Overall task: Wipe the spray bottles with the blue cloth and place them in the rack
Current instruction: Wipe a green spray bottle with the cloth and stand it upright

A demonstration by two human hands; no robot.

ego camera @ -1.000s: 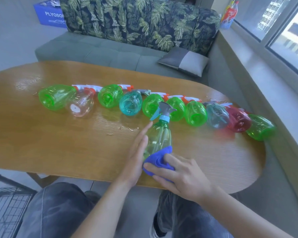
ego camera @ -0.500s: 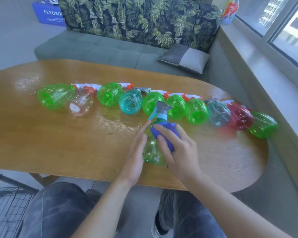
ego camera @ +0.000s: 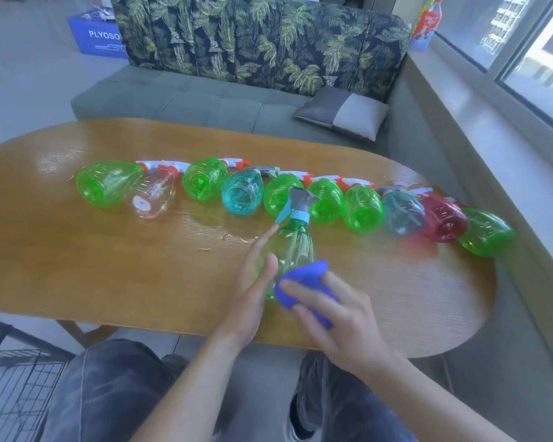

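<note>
Item: green spray bottle (ego camera: 289, 250) with a grey-and-blue trigger head, standing upright on the wooden tabletop (ego camera: 109, 266), near its front edge.

Condition: clear thin plastic, seemingly empty — judged very light, easy to tip, walls likely to dent under a hard squeeze and smooth enough to slide.

Handling: left hand (ego camera: 253, 282) steadies the bottle's left side, fingers nearly straight and laid against it. Right hand (ego camera: 339, 311) has its fingers curled over the bunched blue cloth (ego camera: 304, 287), pressing it to the bottle's lower right side.

Best hold, by judgement: the narrow neck under the trigger, or the waist.

Stock: ten more spray bottles (ego camera: 361, 213) lying in a row farther back. Wire rack (ego camera: 10, 378) — apparently — at lower left.
</note>
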